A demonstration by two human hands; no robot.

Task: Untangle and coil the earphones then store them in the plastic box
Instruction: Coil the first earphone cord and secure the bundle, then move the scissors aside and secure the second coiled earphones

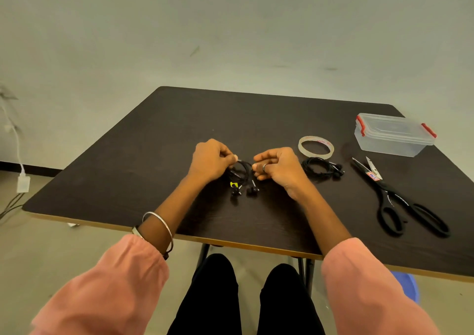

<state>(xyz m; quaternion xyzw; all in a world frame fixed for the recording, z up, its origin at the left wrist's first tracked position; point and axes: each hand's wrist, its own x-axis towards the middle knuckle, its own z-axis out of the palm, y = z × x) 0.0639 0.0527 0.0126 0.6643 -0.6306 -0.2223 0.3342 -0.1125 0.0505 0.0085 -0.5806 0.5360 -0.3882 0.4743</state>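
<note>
At the middle of the dark table (154, 142), a black pair of earphones (242, 178) is held between both hands, its cord gathered in a small loop and its two buds lying on the tabletop just below. The left hand (211, 160) is curled, with thumb and fingertips pinching the upper left of the loop; the right hand (275, 166) is curled likewise, its fingertips pinching the loop's right side. A second bundle of earphones (322, 168) is seen just beside the right hand, seemingly coiled already. The plastic box (393, 134) is set near the far right corner with its lid on and its red clips apparently closed. A tape roll (316, 147) and scissors (400, 196) lie between. For a neat coil, the loop is best kept pinched at one point while the loose cord is fed round in even turns; the buds should be kept free of the turns, and no hard pull should be given, lest a knot be tightened. The box will have to be opened before storing.
</note>
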